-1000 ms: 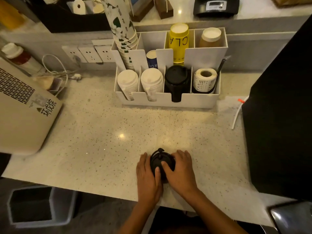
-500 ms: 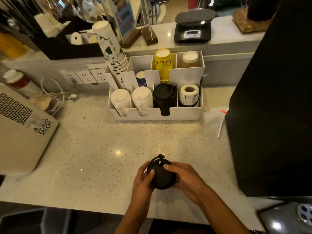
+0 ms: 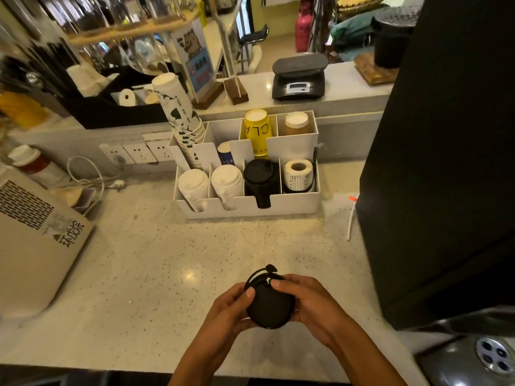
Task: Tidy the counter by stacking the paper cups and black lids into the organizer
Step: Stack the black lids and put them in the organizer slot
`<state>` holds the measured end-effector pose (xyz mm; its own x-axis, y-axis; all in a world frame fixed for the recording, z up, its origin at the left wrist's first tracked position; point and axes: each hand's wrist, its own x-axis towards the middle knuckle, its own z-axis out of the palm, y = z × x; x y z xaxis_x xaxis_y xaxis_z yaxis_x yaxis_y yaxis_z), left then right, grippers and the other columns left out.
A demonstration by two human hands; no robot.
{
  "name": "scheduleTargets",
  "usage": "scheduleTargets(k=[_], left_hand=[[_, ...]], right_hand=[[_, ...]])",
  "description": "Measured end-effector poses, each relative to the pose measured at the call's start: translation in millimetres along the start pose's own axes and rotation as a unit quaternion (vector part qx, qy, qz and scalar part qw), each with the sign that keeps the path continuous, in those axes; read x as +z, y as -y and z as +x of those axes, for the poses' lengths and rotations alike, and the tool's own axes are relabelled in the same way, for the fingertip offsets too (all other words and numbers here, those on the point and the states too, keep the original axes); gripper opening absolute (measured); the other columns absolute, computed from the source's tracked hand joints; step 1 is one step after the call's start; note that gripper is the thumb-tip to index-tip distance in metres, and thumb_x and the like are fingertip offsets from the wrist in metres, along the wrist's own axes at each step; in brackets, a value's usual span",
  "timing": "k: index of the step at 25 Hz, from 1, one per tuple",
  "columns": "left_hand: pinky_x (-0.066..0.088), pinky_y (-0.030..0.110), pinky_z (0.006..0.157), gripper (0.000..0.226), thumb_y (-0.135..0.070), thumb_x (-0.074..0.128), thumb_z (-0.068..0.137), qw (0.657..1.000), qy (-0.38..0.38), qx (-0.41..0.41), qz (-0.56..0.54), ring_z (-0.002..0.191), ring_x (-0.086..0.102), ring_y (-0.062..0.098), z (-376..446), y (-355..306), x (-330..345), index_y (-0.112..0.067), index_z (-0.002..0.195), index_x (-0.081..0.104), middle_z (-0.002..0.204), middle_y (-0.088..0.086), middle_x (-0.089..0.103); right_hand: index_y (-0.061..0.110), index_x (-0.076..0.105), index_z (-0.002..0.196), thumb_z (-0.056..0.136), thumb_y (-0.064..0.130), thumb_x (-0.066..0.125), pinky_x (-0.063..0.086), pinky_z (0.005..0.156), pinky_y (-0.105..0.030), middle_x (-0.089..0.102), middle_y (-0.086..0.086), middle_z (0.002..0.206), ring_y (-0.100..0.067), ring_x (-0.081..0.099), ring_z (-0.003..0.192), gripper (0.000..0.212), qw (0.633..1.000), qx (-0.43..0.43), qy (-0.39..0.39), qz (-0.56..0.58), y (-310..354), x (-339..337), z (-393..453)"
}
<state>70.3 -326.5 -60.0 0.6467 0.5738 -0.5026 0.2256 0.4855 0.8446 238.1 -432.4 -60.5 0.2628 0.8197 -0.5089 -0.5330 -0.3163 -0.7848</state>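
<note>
A stack of black lids (image 3: 269, 305) is held just above the near counter, tilted, by both hands. My left hand (image 3: 230, 309) grips its left side with the thumb on top. My right hand (image 3: 309, 300) wraps its right side, fingers over the top. The white organizer (image 3: 295, 206) stands at the back of the counter. Its front row holds two stacks of white lids (image 3: 193, 188), more black lids (image 3: 260, 179) and a label roll (image 3: 298, 174). Behind these stand a tall leaning stack of patterned paper cups (image 3: 178, 115), a yellow cup stack (image 3: 257, 129) and a brown cup stack (image 3: 296, 123).
A beige appliance (image 3: 36, 243) lies at the left, with cables and wall sockets (image 3: 139, 153) behind it. A tall black machine (image 3: 446, 162) blocks the right side. A sink (image 3: 479, 355) sits at the lower right. A white straw (image 3: 351, 218) lies by the machine. A scale (image 3: 299, 79) rests on the raised ledge.
Both hands have lifted the black lid stack off the counter and tilted it. The view has risen, showing more of the back shelf and the sink.
</note>
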Motion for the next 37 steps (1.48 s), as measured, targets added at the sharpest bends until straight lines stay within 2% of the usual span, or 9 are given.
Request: scheduleTargets(k=[6,12,15,20,23,25,29,33,37], left_hand=[[0.061,0.04,0.084,0.055,-0.035,0.083,0.08,1.0,0.013,-0.013,-0.004,0.107,0.071,0.037,-7.7,-5.8,12.3,-0.012,0.126,0.064,0.117,0.015,0.074],[0.059,0.036,0.089,0.07,-0.032,0.09,0.071,1.0,0.023,0.008,-0.003,0.108,0.071,0.036,-15.4,-8.3,19.5,-0.015,0.132,0.059,0.119,0.013,0.074],[0.059,0.037,0.09,0.066,-0.024,0.087,0.076,0.997,0.029,0.032,-0.06,0.112,0.068,0.04,-16.2,-10.2,14.2,-0.012,0.135,0.058,0.124,0.017,0.071],[0.058,0.038,0.092,0.063,-0.021,0.082,0.082,0.997,0.021,0.037,-0.057,0.111,0.069,0.04,-16.8,-12.3,9.3,-0.012,0.137,0.055,0.124,0.017,0.071],[0.059,0.026,0.083,0.062,-0.027,0.081,0.084,0.995,-0.074,0.057,0.043,0.107,0.072,0.023,-15.4,-11.5,17.0,-0.028,0.138,0.05,0.121,0.004,0.072],[0.051,0.012,0.078,0.07,-0.028,0.079,0.085,0.968,-0.154,0.117,0.158,0.109,0.064,0.004,-13.9,-11.9,24.7,-0.044,0.14,0.038,0.129,-0.011,0.06],[0.045,0.002,0.084,0.082,-0.031,0.084,0.079,0.936,-0.133,0.201,0.256,0.118,0.052,-0.009,-2.5,-14.5,38.0,-0.062,0.134,0.031,0.134,-0.031,0.043],[0.048,0.006,0.084,0.079,-0.032,0.083,0.079,0.925,-0.15,0.219,0.272,0.117,0.053,-0.011,12.7,-17.3,40.9,-0.075,0.125,0.034,0.129,-0.032,0.049],[0.048,0.008,0.086,0.078,-0.044,0.08,0.076,0.918,-0.145,0.214,0.301,0.118,0.053,-0.012,26.3,-25.3,45.2,-0.073,0.129,0.031,0.13,-0.032,0.052]], right_hand=[[0.018,0.076,0.11,0.078,0.041,0.08,0.059,0.079,-0.04,0.076,-0.011,0.111,-0.027,0.072,0.103,0.04,0.999,-0.039,-0.016,0.032,5.1,4.7,-7.3],[0.024,0.075,0.111,0.07,0.048,0.082,0.059,0.083,-0.035,0.076,-0.005,0.111,-0.019,0.071,0.105,0.048,0.996,-0.078,-0.022,0.027,16.4,10.4,-12.5],[0.022,0.072,0.116,0.077,0.041,0.081,0.056,0.095,-0.042,0.075,-0.004,0.113,-0.02,0.07,0.109,0.044,0.997,-0.078,0.005,-0.013,16.3,11.3,-15.4],[0.025,0.072,0.116,0.085,0.023,0.076,0.058,0.089,-0.032,0.075,-0.002,0.114,-0.019,0.069,0.111,0.031,0.995,-0.089,0.026,-0.023,13.3,14.2,-15.7],[0.018,0.072,0.117,0.085,0.015,0.075,0.057,0.091,-0.03,0.076,-0.006,0.113,-0.02,0.07,0.11,0.032,0.996,-0.09,0.02,-0.011,14.4,14.9,-9.7],[0.02,0.073,0.113,0.083,0.014,0.076,0.057,0.09,-0.029,0.077,-0.003,0.108,-0.019,0.071,0.106,0.031,0.995,-0.09,-0.018,-0.023,15.4,16.2,-6.6],[0.027,0.071,0.111,0.081,0.018,0.078,0.058,0.092,-0.036,0.077,0.006,0.103,-0.015,0.072,0.102,0.032,0.992,-0.08,-0.066,-0.076,17.2,21.0,0.9],[0.032,0.069,0.12,0.088,0.025,0.073,0.058,0.093,-0.036,0.077,0.008,0.108,-0.013,0.071,0.104,0.033,0.992,-0.098,-0.065,-0.046,21.1,24.9,5.3],[0.035,0.07,0.118,0.088,0.029,0.072,0.056,0.095,-0.039,0.077,0.01,0.105,-0.012,0.071,0.104,0.03,0.988,-0.107,-0.087,-0.069,25.8,22.7,16.2]])
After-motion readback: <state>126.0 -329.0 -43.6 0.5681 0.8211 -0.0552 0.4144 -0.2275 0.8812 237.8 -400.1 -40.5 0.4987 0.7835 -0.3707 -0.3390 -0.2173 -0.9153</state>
